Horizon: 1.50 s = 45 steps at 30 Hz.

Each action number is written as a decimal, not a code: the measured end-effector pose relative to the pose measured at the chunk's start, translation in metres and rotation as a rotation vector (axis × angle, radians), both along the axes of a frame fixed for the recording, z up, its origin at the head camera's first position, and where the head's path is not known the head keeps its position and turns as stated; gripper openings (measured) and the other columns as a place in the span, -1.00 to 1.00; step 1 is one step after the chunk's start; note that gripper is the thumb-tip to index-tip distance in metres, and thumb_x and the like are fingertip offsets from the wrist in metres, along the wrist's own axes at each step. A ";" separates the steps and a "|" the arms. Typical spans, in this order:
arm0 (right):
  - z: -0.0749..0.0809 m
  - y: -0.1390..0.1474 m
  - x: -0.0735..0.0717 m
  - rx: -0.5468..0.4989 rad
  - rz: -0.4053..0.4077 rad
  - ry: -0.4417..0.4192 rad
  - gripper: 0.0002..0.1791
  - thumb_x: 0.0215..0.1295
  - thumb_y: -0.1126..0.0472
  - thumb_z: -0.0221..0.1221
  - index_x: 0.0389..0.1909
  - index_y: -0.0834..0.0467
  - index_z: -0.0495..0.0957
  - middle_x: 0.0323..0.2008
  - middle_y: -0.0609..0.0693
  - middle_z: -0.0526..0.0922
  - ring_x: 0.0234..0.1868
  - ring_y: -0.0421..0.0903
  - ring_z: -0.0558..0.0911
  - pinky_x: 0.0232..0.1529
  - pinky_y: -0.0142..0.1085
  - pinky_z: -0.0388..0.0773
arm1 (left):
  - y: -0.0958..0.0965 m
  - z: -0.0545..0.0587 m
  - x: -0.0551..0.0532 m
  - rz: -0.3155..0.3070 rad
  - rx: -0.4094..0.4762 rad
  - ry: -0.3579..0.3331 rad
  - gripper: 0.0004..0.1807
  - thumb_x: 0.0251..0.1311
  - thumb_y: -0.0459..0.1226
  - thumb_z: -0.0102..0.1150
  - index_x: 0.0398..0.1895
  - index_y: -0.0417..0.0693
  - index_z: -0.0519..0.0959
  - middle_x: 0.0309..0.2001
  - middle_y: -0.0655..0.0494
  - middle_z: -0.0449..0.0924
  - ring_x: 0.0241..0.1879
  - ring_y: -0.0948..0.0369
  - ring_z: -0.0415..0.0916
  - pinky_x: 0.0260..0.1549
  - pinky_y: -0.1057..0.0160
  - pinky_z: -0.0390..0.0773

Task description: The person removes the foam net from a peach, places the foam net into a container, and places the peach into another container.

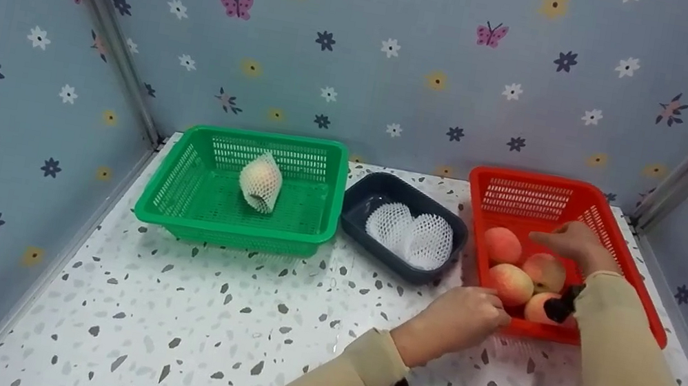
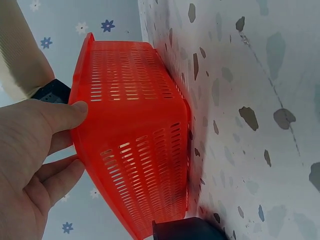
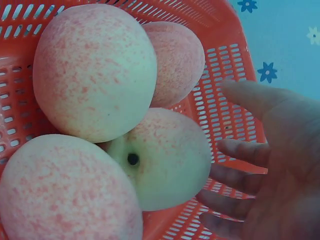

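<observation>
A red plastic basket (image 1: 532,177) on the right holds several peaches (image 1: 510,285), which lie close together in its near left part. My left hand (image 1: 461,321) grips the basket's near left corner; the left wrist view shows the thumb (image 2: 79,111) against the rim. Inside the basket, above the far side of the fruit, hovers my right hand (image 1: 576,244). Its fingers (image 3: 240,150) are spread and loosely bent in the right wrist view, with nothing between them. A gap separates most of them from the nearest peach (image 3: 170,165).
A dark grey tray (image 1: 350,218) left of the red basket holds white foam net sleeves (image 1: 410,235). Further left stands a green basket (image 1: 233,228) with one fruit in a foam net (image 1: 260,182). Patterned walls (image 1: 354,48) enclose the speckled tabletop (image 1: 209,331).
</observation>
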State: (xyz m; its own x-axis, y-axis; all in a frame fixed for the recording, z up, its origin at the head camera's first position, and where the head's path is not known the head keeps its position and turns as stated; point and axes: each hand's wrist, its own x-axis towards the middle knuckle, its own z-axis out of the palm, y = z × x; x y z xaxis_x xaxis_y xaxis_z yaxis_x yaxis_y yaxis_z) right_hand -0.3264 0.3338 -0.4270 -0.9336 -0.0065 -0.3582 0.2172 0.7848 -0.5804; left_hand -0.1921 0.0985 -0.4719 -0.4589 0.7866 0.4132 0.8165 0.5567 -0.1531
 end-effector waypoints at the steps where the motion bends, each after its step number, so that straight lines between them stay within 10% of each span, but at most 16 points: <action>1: 0.001 -0.002 0.000 0.009 -0.004 0.053 -0.50 0.23 -0.17 0.23 -0.53 0.15 0.31 -0.63 -0.05 0.24 -0.53 -0.05 0.30 -0.49 -0.20 0.35 | 0.000 0.000 0.000 0.002 -0.002 -0.001 -0.81 0.24 -0.31 0.18 -0.34 0.20 0.73 -0.41 0.29 0.62 -0.33 0.34 0.53 -0.33 0.45 0.51; 10: 0.025 -0.038 0.008 0.108 0.006 0.557 -0.76 0.34 0.12 0.12 -0.26 0.24 0.58 -0.32 0.18 0.59 -0.35 0.11 0.50 -0.34 -0.02 0.50 | -0.003 -0.002 0.002 0.017 0.003 -0.003 -0.83 0.28 -0.25 0.15 -0.27 0.16 0.73 -0.38 0.27 0.62 -0.29 0.32 0.49 -0.31 0.46 0.50; 19: 0.039 -0.072 0.037 0.137 0.106 0.862 -0.92 0.24 0.25 0.19 -0.37 0.18 0.52 -0.41 0.11 0.61 -0.44 0.04 0.55 -0.40 -0.03 0.53 | -0.021 -0.008 0.009 -0.016 0.044 0.014 -0.77 0.28 -0.24 0.09 -0.08 0.09 0.67 -0.08 0.18 0.59 -0.02 0.22 0.47 0.02 0.37 0.46; 23: 0.042 -0.081 0.055 0.156 0.184 0.970 -0.92 0.19 0.28 0.21 -0.41 0.17 0.49 -0.47 0.10 0.60 -0.48 0.02 0.56 -0.43 -0.05 0.55 | -0.042 -0.005 0.014 0.011 0.067 0.082 -0.77 0.32 -0.21 0.03 -0.13 0.12 0.69 -0.18 0.22 0.63 -0.21 0.26 0.51 -0.25 0.39 0.50; 32: 0.044 -0.094 0.095 0.164 0.328 1.049 -0.90 0.13 0.32 0.27 -0.45 0.16 0.52 -0.47 0.06 0.63 -0.48 -0.04 0.58 -0.41 -0.10 0.60 | -0.096 0.014 0.018 0.144 0.207 0.176 -0.84 0.13 -0.26 0.15 -0.59 0.05 0.57 -0.55 0.20 0.53 -0.58 0.21 0.43 -0.69 0.30 0.38; 45: 0.023 -0.097 0.119 0.131 0.420 1.111 -0.81 0.10 0.31 0.31 -0.23 0.18 0.62 -0.34 0.04 0.67 -0.42 -0.03 0.61 -0.53 -0.17 0.58 | -0.181 0.032 0.007 0.386 0.270 0.062 -0.81 0.13 -0.17 0.31 -0.23 -0.05 0.67 -0.24 0.05 0.66 -0.22 0.06 0.59 -0.36 0.11 0.59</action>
